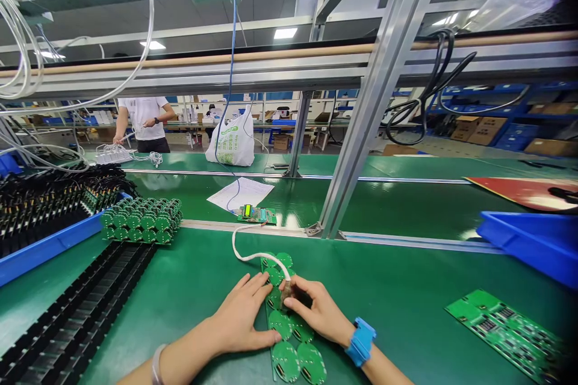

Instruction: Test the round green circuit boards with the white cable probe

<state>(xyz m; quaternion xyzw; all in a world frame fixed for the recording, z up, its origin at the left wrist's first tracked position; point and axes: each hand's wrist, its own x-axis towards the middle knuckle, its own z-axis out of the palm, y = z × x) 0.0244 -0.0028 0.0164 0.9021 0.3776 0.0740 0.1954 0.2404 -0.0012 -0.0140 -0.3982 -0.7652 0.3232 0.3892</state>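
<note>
A panel of round green circuit boards (284,361) lies flat on the green bench in front of me. My left hand (242,313) rests on its left edge, fingers spread, thumb on one of the discs. In my right hand (318,310) is a brownish connector (286,293) at the end of a white cable (250,257), held down against the panel between thumb and fingers. The connector's tip is hidden, so contact with the pads cannot be made out. The cable runs back to a small green board with a lit yellow-green display (253,214).
At left stand stacked round-board panels (141,222), a black slotted rack (85,313) and a blue tray (54,246) of cabled boards. Another green panel (508,331) and a blue bin (533,240) are at right. An aluminium post (361,120) rises ahead; a person (143,120) stands beyond.
</note>
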